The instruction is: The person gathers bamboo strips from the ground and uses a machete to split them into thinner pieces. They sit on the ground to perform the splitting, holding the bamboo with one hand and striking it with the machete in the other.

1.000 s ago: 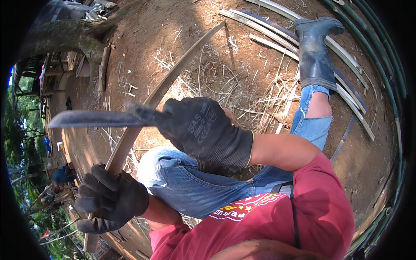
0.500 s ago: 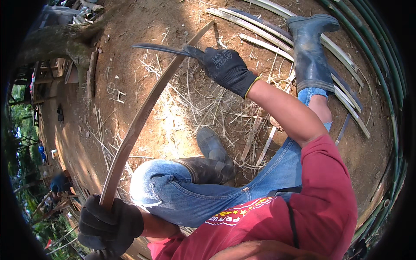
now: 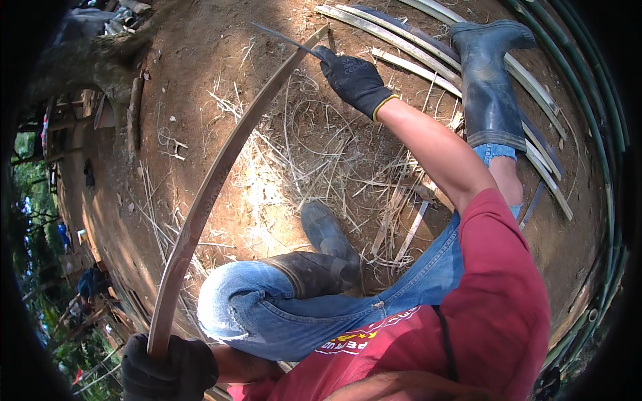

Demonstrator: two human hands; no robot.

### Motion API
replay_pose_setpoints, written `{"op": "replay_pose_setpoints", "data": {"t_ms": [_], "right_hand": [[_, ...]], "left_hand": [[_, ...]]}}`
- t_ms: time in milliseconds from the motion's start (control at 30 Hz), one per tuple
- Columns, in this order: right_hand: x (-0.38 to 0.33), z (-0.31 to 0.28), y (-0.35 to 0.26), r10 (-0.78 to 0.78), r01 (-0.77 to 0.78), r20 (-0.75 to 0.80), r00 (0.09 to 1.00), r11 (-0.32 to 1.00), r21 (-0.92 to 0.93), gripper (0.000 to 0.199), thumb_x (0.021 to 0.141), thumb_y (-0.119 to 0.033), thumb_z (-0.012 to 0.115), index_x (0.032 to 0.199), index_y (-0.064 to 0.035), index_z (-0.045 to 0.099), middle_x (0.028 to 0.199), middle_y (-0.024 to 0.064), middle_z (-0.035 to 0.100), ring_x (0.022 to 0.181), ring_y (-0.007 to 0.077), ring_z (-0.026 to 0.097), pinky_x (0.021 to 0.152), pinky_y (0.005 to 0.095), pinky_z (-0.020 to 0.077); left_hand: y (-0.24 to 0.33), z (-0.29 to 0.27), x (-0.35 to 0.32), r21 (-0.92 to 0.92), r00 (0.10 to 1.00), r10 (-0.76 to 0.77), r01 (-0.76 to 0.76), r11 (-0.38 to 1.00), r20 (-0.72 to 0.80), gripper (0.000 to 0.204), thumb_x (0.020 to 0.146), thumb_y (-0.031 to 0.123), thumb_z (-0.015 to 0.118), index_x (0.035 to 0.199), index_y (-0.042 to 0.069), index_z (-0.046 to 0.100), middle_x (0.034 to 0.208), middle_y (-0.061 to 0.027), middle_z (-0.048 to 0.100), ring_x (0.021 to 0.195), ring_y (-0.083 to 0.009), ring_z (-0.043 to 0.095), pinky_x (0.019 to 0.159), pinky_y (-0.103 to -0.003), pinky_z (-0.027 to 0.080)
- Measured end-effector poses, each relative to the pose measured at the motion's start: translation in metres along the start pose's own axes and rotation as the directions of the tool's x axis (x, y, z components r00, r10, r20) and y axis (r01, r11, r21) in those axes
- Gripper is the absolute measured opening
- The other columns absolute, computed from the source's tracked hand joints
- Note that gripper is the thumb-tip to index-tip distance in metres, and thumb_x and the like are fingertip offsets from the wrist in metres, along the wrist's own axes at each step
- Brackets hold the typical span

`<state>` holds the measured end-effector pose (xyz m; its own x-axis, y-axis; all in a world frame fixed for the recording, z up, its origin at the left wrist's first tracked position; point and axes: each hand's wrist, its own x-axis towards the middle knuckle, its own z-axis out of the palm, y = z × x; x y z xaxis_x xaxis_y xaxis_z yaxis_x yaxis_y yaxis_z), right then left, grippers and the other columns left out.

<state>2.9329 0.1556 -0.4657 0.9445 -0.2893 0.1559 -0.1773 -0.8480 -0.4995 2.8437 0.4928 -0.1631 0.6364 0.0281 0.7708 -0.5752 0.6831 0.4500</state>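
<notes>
My left hand (image 3: 167,367), in a black glove, is closed round the lower end of a long, flat bamboo strip (image 3: 224,160). The strip slants up and to the right, away from me, narrowing to a tip at the far end. My right hand (image 3: 354,81), gloved in black with a yellow cuff edge, is closed on a knife whose handle is hidden in the fist. Its thin dark blade (image 3: 281,38) crosses the strip close to that far tip and points to the upper left.
Thin shavings (image 3: 321,160) litter the brown dirt ground between my legs. Several split bamboo lengths (image 3: 394,43) lie at the upper right beside my boot (image 3: 491,87). Long green poles (image 3: 595,100) curve along the right edge. A short log (image 3: 134,113) rests at the left.
My right hand and the knife have moved up and to the right along the strip, toward its far tip. The left hand has dropped slightly with the near end.
</notes>
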Motion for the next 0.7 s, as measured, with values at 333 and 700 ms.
{"op": "replay_pose_setpoints", "data": {"t_ms": [333, 700], "right_hand": [[-0.097, -0.103, -0.179, -0.584, 0.562, -0.256, 0.77, 0.811, -0.16, 0.04, 0.085, -0.023, 0.055, 0.122, -0.0089, 0.057, 0.067, 0.0007, 0.051, 0.054, 0.0139, 0.057, 0.044, 0.0324, 0.0432], [-0.008, -0.011, 0.033, -0.15, 0.144, -0.035, 0.988, 0.979, -0.147, 0.024, 0.098, -0.028, 0.045, 0.109, -0.0101, 0.057, 0.076, 0.0157, 0.067, 0.063, 0.0332, 0.065, 0.051, 0.0453, 0.0484]], "left_hand": [[0.018, -0.019, 0.004, 0.054, 0.993, -0.115, 0.116, 0.992, -0.007, 0.038, 0.08, 0.037, 0.054, 0.053, 0.016, 0.037, 0.05, 0.0042, 0.032, 0.047, -0.0108, 0.034, 0.047, -0.024, 0.029], [-0.01, -0.007, 0.004, -0.012, 0.999, 0.029, -0.028, 1.0, 0.017, 0.053, 0.098, 0.055, 0.044, 0.06, 0.02, 0.035, 0.052, 0.0093, 0.024, 0.044, -0.0064, 0.026, 0.043, -0.022, 0.024]]}}
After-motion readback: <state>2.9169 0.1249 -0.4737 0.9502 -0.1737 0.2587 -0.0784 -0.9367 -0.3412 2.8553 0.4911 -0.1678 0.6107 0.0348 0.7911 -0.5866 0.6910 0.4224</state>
